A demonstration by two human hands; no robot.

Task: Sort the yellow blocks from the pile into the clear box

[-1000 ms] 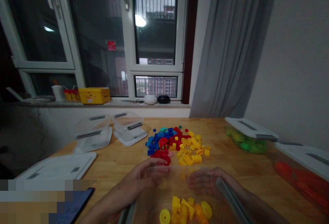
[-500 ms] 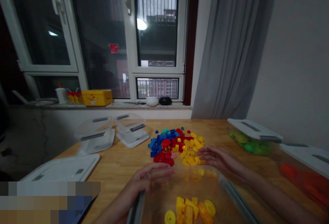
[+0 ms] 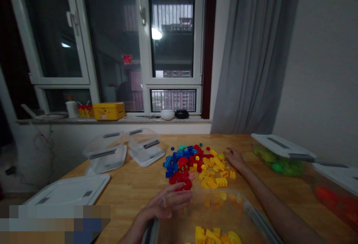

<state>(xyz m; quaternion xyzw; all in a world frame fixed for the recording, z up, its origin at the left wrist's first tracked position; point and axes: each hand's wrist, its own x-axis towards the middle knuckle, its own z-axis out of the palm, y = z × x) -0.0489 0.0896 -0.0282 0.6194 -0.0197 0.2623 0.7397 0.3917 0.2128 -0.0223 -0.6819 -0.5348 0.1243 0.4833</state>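
- Right hand (image 3: 236,159), reaching farther forward than moments earlier, open and holding nothing, fingertips just beside the pile's yellow bricks (image 3: 214,175)
- Left hand (image 3: 165,203), curled, gripping the rim of a clear bin (image 3: 215,214)
- Bin at the table's (image 3: 134,184) near edge, holding yellow bricks
- Beyond, right: green-filled box (image 3: 276,163), red-filled box (image 3: 332,199)
- Left: two clear boxes (image 3: 105,152)

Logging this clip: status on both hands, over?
Left hand holding rim of clear plastic tub. Right hand open beside yellow plastic bricks. More yellow inside tub.
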